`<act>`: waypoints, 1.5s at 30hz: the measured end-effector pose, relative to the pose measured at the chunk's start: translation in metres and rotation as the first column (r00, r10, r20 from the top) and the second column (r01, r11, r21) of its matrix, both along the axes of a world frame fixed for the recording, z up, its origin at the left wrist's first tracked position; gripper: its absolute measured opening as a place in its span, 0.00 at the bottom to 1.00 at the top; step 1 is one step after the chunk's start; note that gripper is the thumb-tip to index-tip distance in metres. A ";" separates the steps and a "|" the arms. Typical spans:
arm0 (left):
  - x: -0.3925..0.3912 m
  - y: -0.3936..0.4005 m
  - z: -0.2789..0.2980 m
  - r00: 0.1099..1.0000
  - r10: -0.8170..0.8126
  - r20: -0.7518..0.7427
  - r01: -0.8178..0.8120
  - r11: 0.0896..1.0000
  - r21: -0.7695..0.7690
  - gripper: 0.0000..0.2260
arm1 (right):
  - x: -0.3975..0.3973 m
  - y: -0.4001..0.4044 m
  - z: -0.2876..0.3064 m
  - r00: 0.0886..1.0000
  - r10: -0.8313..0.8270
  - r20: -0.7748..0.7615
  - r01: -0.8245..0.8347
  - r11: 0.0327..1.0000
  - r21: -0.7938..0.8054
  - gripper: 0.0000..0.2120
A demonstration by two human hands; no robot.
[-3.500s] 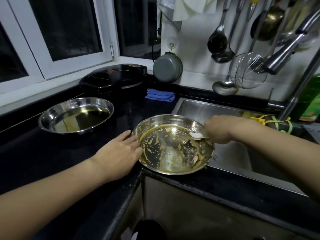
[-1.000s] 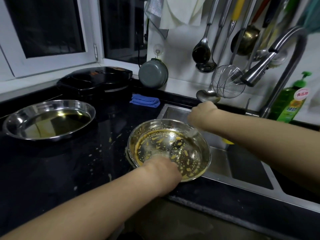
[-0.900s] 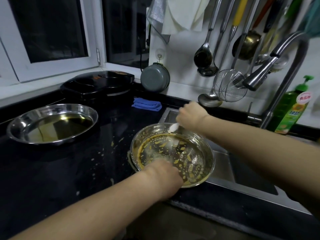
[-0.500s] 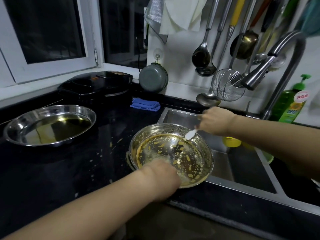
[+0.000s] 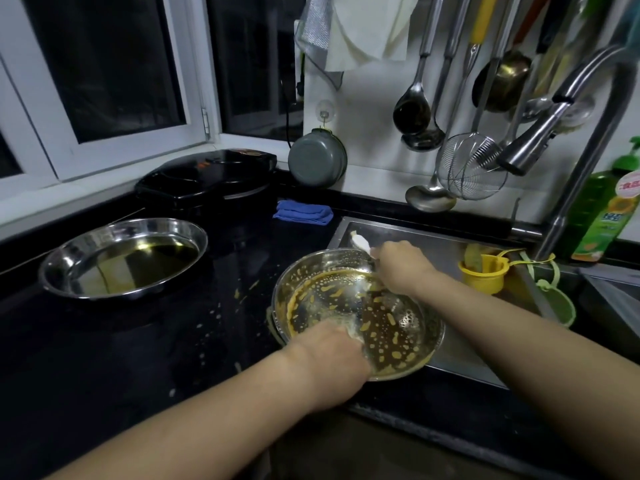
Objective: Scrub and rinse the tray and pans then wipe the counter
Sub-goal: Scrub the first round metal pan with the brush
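A round steel pan [image 5: 391, 327] smeared with yellow-brown batter sits at the counter's corner, overhanging the sink [image 5: 436, 244]. My left hand [image 5: 332, 362] grips its near rim. My right hand [image 5: 401, 268] holds a small white spoon [image 5: 360, 241] at the pan's far rim, its bowl pointing up and left over the sink edge. A second steel pan [image 5: 124, 258] with oily liquid in it stands on the black counter [image 5: 104, 358] to the left.
Batter drips dot the counter between the pans. A folded blue cloth [image 5: 303, 212] lies behind, by a black electric griddle [image 5: 207, 178]. A yellow cup [image 5: 483, 273] and a green strainer sit in the sink. Faucet [image 5: 533, 147], hanging utensils and green soap bottle [image 5: 609, 216] at right.
My right hand has moved the spoon around the pan's far side; its bowl now points out over the sink edge. My left hand shifted from the pan's left side to its near rim.
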State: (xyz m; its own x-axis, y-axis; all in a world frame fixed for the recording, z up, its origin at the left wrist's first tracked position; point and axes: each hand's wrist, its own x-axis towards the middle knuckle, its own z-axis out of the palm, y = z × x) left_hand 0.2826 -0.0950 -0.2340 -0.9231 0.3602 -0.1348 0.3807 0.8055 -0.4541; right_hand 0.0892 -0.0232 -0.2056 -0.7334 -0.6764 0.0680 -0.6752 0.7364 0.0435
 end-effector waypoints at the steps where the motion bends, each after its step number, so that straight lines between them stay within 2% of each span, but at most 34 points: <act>1: 0.001 -0.001 0.000 1.000 0.003 0.002 -0.003 1.000 -0.007 0.14 | 0.005 -0.011 -0.002 0.999 0.032 0.024 -0.031 0.999 -0.026 0.14; 6: 0.002 -0.002 -0.001 1.000 0.017 -0.002 -0.017 1.000 -0.009 0.14 | 0.027 -0.039 -0.014 0.963 0.195 0.188 -0.180 0.979 -0.097 0.16; 10: 0.003 -0.001 0.000 1.000 0.001 -0.020 -0.002 1.000 -0.031 0.14 | 0.020 -0.032 -0.013 0.990 0.126 0.056 -0.125 0.992 -0.021 0.19; 12: 0.003 0.000 0.000 1.000 0.018 -0.013 -0.018 0.999 -0.036 0.14 | 0.032 -0.032 -0.019 0.966 0.194 0.170 -0.188 0.981 -0.047 0.17; 14: 0.002 0.001 0.000 0.999 0.042 0.000 -0.042 0.999 -0.033 0.14 | 0.043 -0.032 -0.025 0.904 0.302 0.304 -0.275 0.953 -0.128 0.15; 15: 0.002 0.001 0.001 0.999 0.045 0.000 -0.045 0.998 -0.035 0.14 | 0.040 -0.034 -0.025 0.903 0.311 0.298 -0.282 0.950 -0.135 0.15; 19: 0.003 0.002 0.003 1.000 0.021 0.001 -0.021 0.998 -0.053 0.14 | 0.026 -0.023 -0.009 0.991 0.111 0.079 -0.110 0.994 -0.019 0.22; 22: 0.004 0.003 0.006 1.000 0.020 0.020 -0.019 0.998 -0.059 0.13 | 0.029 -0.022 0.004 0.999 0.031 0.043 -0.029 0.998 -0.053 0.12; 24: 0.004 0.002 0.008 0.999 0.027 0.027 -0.026 0.999 -0.041 0.13 | 0.022 -0.031 0.023 0.994 -0.015 0.105 0.018 1.000 -0.020 0.09; 27: 0.002 0.003 0.010 0.996 0.060 0.069 -0.058 0.998 -0.021 0.13 | 0.011 -0.045 0.056 0.944 -0.107 0.311 0.039 0.975 0.218 0.07; 30: 0.000 0.006 0.010 0.989 0.085 0.119 -0.080 0.996 -0.046 0.13 | -0.003 -0.074 0.076 0.895 -0.184 0.408 0.121 0.977 0.174 0.07; 31: 0.000 0.005 0.010 0.989 0.080 0.121 -0.075 0.996 -0.046 0.13 | -0.003 -0.089 0.079 0.868 -0.234 0.438 0.147 0.964 0.223 0.08; 33: -0.001 0.003 0.007 0.995 0.040 0.091 -0.037 0.999 -0.028 0.13 | 0.004 -0.119 0.082 0.816 -0.299 0.494 0.127 0.927 0.352 0.11; 35: 0.000 0.001 0.005 0.998 0.002 0.066 -0.001 1.000 -0.019 0.12 | 0.013 -0.140 0.084 0.795 -0.290 0.532 0.066 0.914 0.401 0.13; 36: 0.001 -0.001 0.005 0.998 -0.008 0.063 0.009 1.000 -0.018 0.12 | 0.018 -0.145 0.086 0.811 -0.268 0.519 0.040 0.912 0.409 0.14; 39: 0.000 0.000 0.006 0.998 -0.021 0.067 0.022 1.000 -0.022 0.12 | 0.016 -0.138 0.092 0.939 -0.207 0.275 0.056 0.881 0.470 0.16; 41: 0.001 0.000 0.006 0.998 -0.030 0.061 0.030 1.000 -0.005 0.12 | 0.008 -0.130 0.096 0.971 -0.189 0.148 0.081 0.838 0.539 0.17; 44: 0.002 -0.001 0.006 0.997 -0.031 0.066 0.030 0.999 0.016 0.12 | 0.012 -0.128 0.096 0.985 -0.145 0.092 0.066 0.814 0.578 0.13; 45: 0.001 -0.001 0.006 0.997 -0.026 0.074 0.026 1.000 0.012 0.11 | 0.020 -0.132 0.097 0.990 -0.098 0.098 0.028 0.832 0.553 0.10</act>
